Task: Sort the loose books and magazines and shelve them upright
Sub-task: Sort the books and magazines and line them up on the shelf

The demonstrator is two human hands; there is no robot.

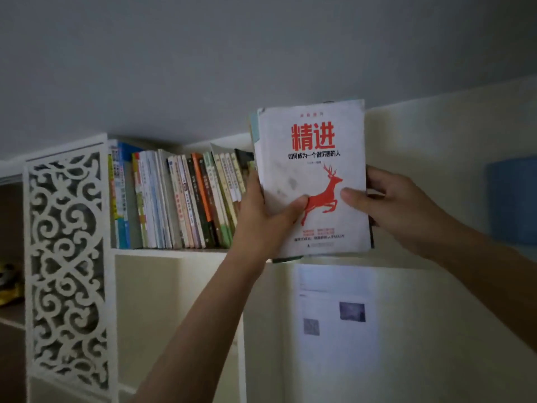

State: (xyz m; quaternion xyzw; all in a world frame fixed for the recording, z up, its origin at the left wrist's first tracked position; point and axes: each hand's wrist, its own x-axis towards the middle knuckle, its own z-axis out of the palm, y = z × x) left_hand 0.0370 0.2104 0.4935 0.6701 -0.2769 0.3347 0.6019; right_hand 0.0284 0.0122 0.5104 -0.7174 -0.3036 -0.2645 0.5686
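A cream-white wooden bookcase (174, 253) filled the lower view, its upper shelf edge running level under a row of upright, slightly leaning paperback books (180, 199). At the row's left stood a white fretwork side panel with scrolled cut-outs (66, 271); to the row's right the shelf lay open. A printed white paper sheet with two small grey pictures (337, 315) hung on the cream panel below. In front of that open stretch a white-covered book with red title characters and a red leaping deer (312, 181) was held upright, cover toward the camera, its lower edge just above the shelf edge — other books' edges showed behind it. The left hand (261, 216) gripped its left edge, thumb on the cover; the right hand (386, 202) gripped the right edge likewise, thumb near the deer.
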